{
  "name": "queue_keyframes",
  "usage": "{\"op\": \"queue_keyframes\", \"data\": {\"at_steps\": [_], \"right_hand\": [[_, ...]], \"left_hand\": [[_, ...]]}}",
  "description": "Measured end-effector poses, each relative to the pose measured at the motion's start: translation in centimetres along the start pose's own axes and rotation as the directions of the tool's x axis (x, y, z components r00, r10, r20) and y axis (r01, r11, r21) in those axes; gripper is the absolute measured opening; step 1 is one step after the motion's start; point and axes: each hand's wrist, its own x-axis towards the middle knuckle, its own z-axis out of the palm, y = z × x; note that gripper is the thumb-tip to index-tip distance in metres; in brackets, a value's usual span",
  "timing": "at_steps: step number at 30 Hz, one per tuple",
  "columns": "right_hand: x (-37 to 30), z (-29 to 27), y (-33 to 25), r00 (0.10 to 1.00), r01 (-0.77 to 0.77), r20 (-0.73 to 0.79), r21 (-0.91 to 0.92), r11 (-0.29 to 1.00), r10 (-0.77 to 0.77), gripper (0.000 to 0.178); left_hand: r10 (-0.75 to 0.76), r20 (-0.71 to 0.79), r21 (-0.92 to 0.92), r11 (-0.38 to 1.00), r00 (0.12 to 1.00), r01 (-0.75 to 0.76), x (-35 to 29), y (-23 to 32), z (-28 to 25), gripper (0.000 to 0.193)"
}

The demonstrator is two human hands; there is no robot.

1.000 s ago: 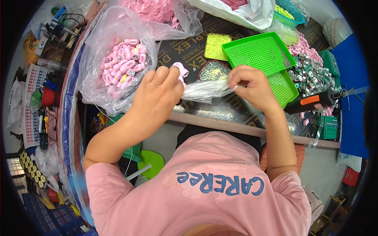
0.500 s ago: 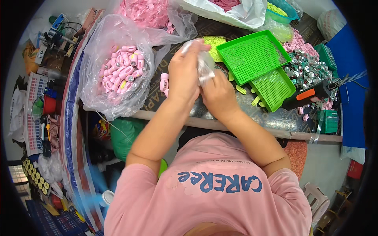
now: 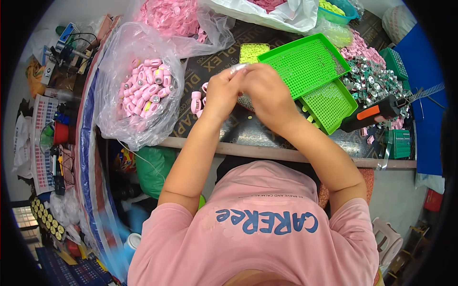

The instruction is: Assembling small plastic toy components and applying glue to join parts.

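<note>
Over the dark desk (image 3: 241, 131), the clear plastic (image 3: 238, 67), pulled long a second ago, is now scrunched, pinched by the left hand (image 3: 222, 90), with the right hand (image 3: 268, 90) touching, grip hidden, so work seems gathered in one spot, near pink flashlights (image 3: 196, 102) and green trays (image 3: 305, 64).

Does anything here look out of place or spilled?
Slightly: the upper green tray sits askew, overlapping the lower green tray, and a few small pink pieces lie loose near the black-and-orange tool, apart from the pink heap.
</note>
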Motion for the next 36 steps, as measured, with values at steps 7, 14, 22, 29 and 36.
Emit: {"op": "queue_keyframes", "data": {"at_steps": [7, 14, 22, 29, 36], "right_hand": [[0.3, -1.1, 0.7, 0.393, -0.677, 0.434, 0.733, -0.064, 0.811, 0.006], [0.1, -2.1, 0.3, 0.448, -0.87, 0.626, 0.47, 0.149, 0.638, 0.04], [-0.5, -2.0, 0.5, 0.599, -0.797, 0.773, 0.6, 0.062, 0.21, 0.042], [-2.3, -0.2, -0.1, 0.67, -0.739, 0.615, 0.61, 0.287, 0.416, 0.021], [-1.4, 1.2, -2.3, 0.906, -0.414, 0.126, 0.461, 0.785, 0.404, 0.019]], "left_hand": [[0.089, 0.196, -0.281, 0.959, 0.977, -0.031, -3.4, 0.9, -1.5, 0.025], [0.004, 0.226, 0.055, 0.998, 0.974, -0.017, -5.1, 2.6, -3.5, 0.018], [-0.073, 0.663, -0.113, 0.974, 0.745, 0.195, -5.8, 3.9, -5.1, 0.027], [-0.018, 0.321, -0.115, 0.992, 0.947, 0.058, -5.7, 2.8, -3.9, 0.022], [0.335, -0.115, -0.187, 0.917, 0.935, -0.352, -5.8, 0.9, -1.8, 0.022]]}}
